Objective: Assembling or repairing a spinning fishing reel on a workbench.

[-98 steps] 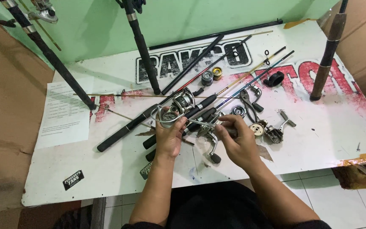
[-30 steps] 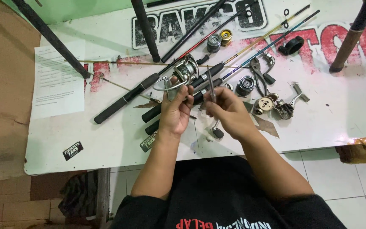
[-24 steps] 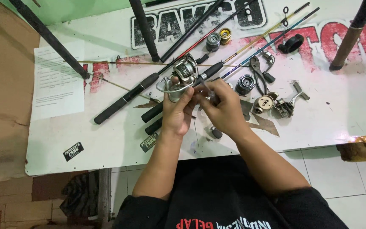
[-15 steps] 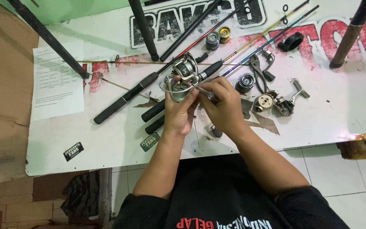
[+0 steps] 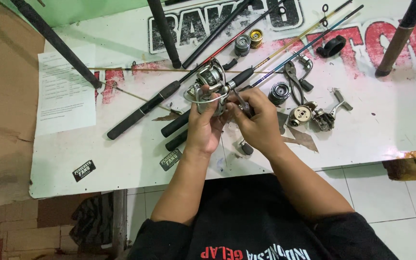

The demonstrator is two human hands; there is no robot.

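The left hand (image 5: 204, 127) grips a silver spinning reel (image 5: 209, 85) from its near side, fingers wrapped about the body, holding it just above the white table (image 5: 121, 159). The right hand (image 5: 257, 123) pinches a thin tool (image 5: 240, 102), closed tight, immediately right of the reel. The tool's tip points far-left into the reel body; both hands touch the work, the right nearer the entry point.

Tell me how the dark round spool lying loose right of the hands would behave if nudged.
The dark spool looks round and short, standing on its flat end, so it would probably slide rather than tip. Knocked onto its side, it could roll toward the pliers. It looks metal, so likely heavy for its size.
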